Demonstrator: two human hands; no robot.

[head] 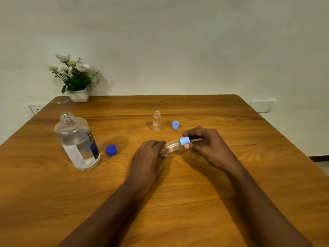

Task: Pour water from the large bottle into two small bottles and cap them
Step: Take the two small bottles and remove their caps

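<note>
The large clear bottle [77, 142] stands open on the left of the wooden table [178, 202], partly filled with water. Its dark blue cap [111, 149] lies just to its right. My left hand [148, 158] grips the body of a small clear bottle [172, 146], which is tilted nearly flat with its neck toward the right. My right hand [204, 141] pinches the light blue cap [184, 141] on that bottle's neck. A second small bottle [156, 121] stands upright and uncapped farther back, with its light blue cap [175, 125] lying beside it on the right.
A white pot of white flowers [76, 79] stands at the table's back left corner, with a small wrapper [62, 102] near it. The table's far edge meets a white wall with sockets [261, 105].
</note>
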